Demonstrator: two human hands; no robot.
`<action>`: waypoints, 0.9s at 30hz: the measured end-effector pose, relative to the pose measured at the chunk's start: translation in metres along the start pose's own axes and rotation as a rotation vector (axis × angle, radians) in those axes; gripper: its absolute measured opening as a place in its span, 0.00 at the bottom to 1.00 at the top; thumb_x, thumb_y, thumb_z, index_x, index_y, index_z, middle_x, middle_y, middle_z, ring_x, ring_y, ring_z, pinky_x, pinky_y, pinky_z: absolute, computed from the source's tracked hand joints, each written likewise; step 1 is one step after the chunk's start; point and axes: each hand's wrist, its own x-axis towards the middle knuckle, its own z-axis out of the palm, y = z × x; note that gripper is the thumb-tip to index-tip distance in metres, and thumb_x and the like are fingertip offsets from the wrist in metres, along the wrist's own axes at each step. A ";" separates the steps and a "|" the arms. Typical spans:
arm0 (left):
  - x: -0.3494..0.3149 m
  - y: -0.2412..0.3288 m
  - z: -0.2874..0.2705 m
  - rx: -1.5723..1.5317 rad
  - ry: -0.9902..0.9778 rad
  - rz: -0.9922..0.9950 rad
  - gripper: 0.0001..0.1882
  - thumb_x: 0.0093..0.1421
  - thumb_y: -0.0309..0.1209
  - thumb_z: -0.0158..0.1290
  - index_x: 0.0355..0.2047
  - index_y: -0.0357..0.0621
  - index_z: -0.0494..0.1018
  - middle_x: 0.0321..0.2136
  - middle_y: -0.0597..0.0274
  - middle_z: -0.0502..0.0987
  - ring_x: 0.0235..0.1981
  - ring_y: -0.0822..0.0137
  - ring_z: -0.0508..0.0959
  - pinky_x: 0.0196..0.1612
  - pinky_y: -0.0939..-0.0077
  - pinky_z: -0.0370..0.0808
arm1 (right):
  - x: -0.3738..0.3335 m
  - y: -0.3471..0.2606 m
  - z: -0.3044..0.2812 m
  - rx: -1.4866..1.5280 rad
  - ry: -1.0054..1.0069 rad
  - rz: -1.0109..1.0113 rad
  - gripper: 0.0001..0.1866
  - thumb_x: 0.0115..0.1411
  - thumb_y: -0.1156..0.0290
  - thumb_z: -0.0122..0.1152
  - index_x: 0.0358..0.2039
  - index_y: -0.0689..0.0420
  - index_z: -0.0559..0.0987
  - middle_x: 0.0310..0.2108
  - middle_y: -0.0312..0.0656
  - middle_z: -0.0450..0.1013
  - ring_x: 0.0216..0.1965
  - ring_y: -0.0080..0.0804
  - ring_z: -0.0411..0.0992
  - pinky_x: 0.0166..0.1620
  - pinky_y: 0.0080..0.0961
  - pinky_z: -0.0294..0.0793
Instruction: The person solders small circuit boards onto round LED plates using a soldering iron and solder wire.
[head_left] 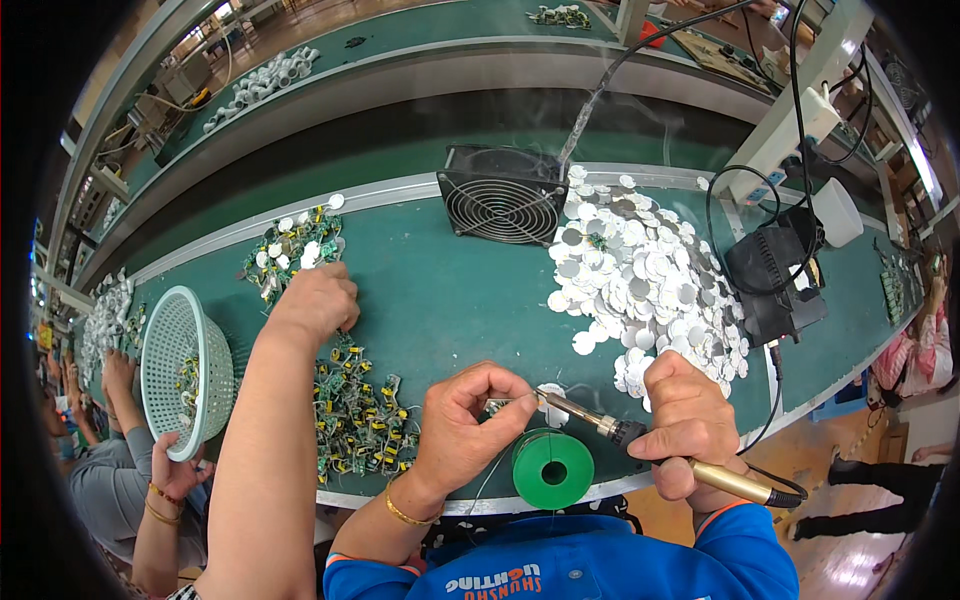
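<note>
My right hand (690, 425) is wrapped round a soldering iron (730, 482) with a gold handle. Its metal tip reaches left to my left hand (470, 420), whose thumb and forefinger pinch together; what they hold is too small to make out. A bit of circuit board shows between those fingers. Under the iron's tip lies a white disc (550, 392). A green spool (553, 470) stands just below, near the table's front edge, and a thin pale wire hangs by my left wrist.
Another person's hand (318, 300) reaches in from the left between a pile of small circuit boards (360, 420) and a smaller pile with discs. A pale basket (160, 350) is held at far left. A black fan (505, 197) stands beside many white discs (640, 270); a black device (770, 275) sits right.
</note>
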 end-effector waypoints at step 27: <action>0.004 -0.009 -0.005 -0.083 0.015 -0.110 0.02 0.57 0.23 0.58 0.30 0.38 0.77 0.25 0.71 0.78 0.27 0.85 0.72 0.28 0.90 0.67 | -0.004 0.007 0.002 -0.022 0.081 -0.047 0.05 0.56 0.71 0.56 0.27 0.59 0.77 0.10 0.33 0.59 0.13 0.30 0.55 0.26 0.31 0.60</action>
